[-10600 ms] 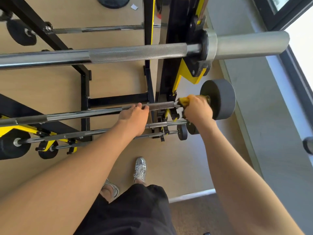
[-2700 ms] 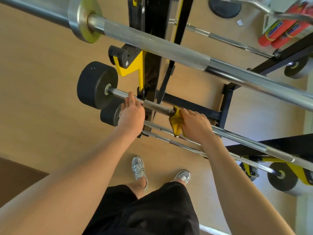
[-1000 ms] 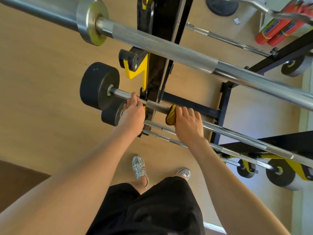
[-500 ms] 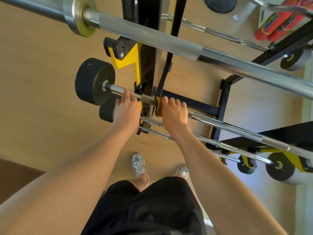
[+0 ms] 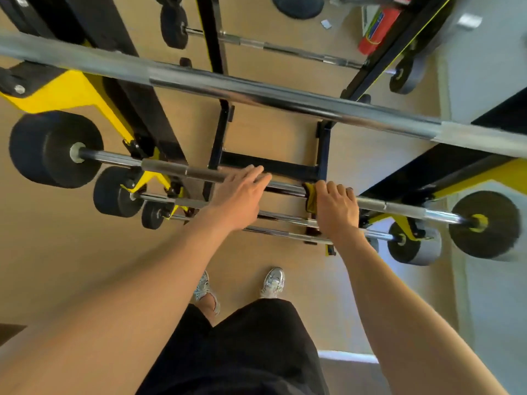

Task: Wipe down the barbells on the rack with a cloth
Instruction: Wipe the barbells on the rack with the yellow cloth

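A chrome barbell [image 5: 171, 171] with black round weights at both ends lies across the black and yellow rack [image 5: 94, 95] below me. My right hand [image 5: 336, 208] grips a yellow cloth [image 5: 310, 196] wrapped round this bar, right of its middle. My left hand [image 5: 242, 192] rests on the same bar a little to the left, fingers nearly straight over it. A thick long barbell [image 5: 256, 92] hangs above, nearer the camera. Two thinner barbells [image 5: 279, 233] sit lower, partly hidden by my hands.
Black weights [image 5: 55, 149] stick out at the left, and grey-black ones [image 5: 484, 223] at the right. Another barbell [image 5: 285, 49] lies on the far side of the rack. A red canister [image 5: 373, 32] stands at the upper right. My feet [image 5: 272, 282] stand on the tan floor.
My right hand has slid the cloth to the right along the bar, away from the left weight. My left hand has also shifted right and its fingers have straightened. The view has swung right.
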The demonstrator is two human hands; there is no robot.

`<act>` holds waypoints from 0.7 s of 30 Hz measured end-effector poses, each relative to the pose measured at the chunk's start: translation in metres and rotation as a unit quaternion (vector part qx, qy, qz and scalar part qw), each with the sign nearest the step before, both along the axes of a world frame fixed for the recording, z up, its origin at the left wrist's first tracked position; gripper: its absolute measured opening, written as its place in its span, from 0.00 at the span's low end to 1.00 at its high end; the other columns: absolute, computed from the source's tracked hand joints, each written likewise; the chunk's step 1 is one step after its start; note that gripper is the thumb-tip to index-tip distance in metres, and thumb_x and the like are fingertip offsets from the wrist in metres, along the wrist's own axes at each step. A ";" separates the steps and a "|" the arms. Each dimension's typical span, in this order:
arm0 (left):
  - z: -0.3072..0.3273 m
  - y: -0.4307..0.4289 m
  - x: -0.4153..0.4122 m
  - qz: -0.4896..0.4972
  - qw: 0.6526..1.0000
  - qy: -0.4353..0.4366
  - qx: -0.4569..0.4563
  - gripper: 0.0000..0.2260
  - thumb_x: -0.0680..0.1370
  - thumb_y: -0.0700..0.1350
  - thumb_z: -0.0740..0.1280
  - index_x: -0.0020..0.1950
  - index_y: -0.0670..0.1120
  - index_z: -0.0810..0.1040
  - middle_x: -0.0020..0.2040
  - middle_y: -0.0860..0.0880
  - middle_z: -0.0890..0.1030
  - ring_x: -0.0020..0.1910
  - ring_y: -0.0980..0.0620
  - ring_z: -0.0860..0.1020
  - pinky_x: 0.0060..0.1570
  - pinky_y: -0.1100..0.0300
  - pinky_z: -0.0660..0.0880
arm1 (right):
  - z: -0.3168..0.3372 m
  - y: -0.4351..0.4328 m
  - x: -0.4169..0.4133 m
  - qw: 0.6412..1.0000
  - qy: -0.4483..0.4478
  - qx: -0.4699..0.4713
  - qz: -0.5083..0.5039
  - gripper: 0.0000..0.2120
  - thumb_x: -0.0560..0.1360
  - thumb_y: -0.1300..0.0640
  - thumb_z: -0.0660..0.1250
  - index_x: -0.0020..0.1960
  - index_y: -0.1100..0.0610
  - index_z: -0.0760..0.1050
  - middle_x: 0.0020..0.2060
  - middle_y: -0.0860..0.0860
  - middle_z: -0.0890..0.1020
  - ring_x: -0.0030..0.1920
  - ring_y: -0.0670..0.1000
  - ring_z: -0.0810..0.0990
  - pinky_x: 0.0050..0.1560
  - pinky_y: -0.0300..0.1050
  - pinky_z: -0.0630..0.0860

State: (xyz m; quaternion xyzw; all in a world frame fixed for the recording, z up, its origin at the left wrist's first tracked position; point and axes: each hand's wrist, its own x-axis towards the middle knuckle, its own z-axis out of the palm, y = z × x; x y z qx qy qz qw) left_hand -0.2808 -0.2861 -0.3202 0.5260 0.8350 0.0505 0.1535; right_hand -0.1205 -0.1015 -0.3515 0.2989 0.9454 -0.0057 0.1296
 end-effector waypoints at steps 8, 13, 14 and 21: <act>-0.009 0.086 0.079 -0.026 0.999 -0.035 -0.010 0.35 0.81 0.35 0.68 0.84 0.43 0.56 0.84 0.40 0.57 0.83 0.43 0.58 0.81 0.48 0.58 | 0.004 0.083 0.088 0.990 -0.016 0.044 -0.132 0.18 0.80 0.56 0.69 0.68 0.55 0.71 0.62 0.56 0.79 0.64 0.62 0.75 0.73 0.60 0.66; -0.017 0.110 0.111 0.006 0.999 -0.010 -0.053 0.39 0.79 0.38 0.72 0.84 0.42 0.55 0.84 0.40 0.59 0.83 0.42 0.58 0.81 0.47 0.61 | 0.001 0.032 0.046 0.997 0.056 -0.041 -0.029 0.21 0.78 0.58 0.68 0.70 0.55 0.69 0.66 0.56 0.77 0.68 0.61 0.73 0.73 0.59 0.64; -0.017 0.113 0.115 0.019 0.998 -0.005 -0.063 0.39 0.78 0.39 0.73 0.84 0.42 0.55 0.83 0.40 0.60 0.83 0.41 0.57 0.80 0.46 0.62 | 0.005 0.039 0.049 0.997 0.064 -0.053 0.011 0.23 0.78 0.56 0.69 0.71 0.54 0.69 0.67 0.55 0.77 0.68 0.60 0.74 0.73 0.58 0.64; -0.010 0.126 0.123 0.062 0.991 -0.037 -0.108 0.39 0.75 0.39 0.76 0.82 0.43 0.60 0.81 0.40 0.64 0.82 0.39 0.59 0.68 0.48 0.77 | 0.003 0.119 0.115 0.998 -0.030 0.010 -0.063 0.21 0.79 0.55 0.71 0.69 0.55 0.71 0.62 0.55 0.78 0.63 0.58 0.75 0.68 0.57 0.71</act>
